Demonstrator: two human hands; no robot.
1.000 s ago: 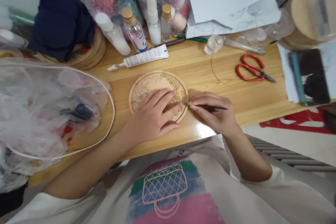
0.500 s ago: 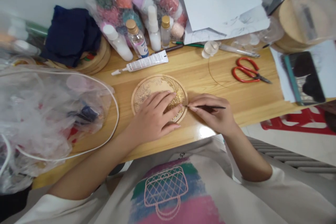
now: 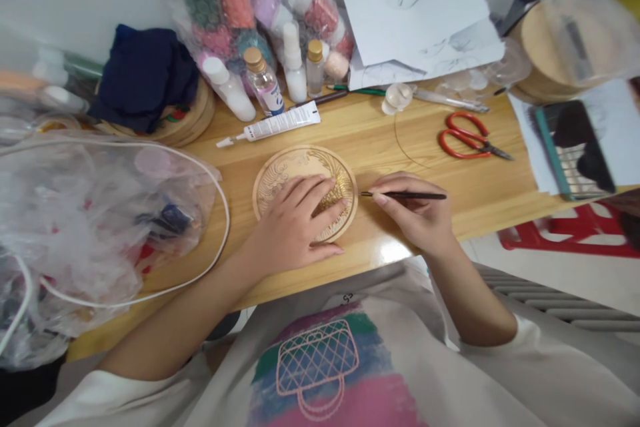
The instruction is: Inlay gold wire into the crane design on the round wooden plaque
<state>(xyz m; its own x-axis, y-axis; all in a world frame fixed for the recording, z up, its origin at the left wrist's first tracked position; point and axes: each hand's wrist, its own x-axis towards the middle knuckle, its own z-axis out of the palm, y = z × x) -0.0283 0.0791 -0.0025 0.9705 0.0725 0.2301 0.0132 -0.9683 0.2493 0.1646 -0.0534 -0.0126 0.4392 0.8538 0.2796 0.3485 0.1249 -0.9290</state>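
Note:
A round wooden plaque [image 3: 293,163] with a carved pattern lies on the table, its right part coloured gold. Across its lower half rests my left hand [image 3: 300,217], flat with the fingers spread. Just right of the plaque, my right hand [image 3: 417,210] pinches a thin dark paintbrush [image 3: 413,195]. The brush tip points left, close to the plaque's right rim and apart from the gold pattern. My left hand hides the lower middle of the carving.
Behind the plaque lies a white tube [image 3: 283,121], with several small bottles [image 3: 270,90] beyond. Red-handled scissors [image 3: 467,137] and a phone [image 3: 580,150] are to the right. A white cable [image 3: 226,227] loops over plastic bags [image 3: 100,213] at left.
My right hand has drawn back to the right with the paintbrush, so its tip has left the gold pattern. My left hand stays on the plaque. The view has shifted slightly.

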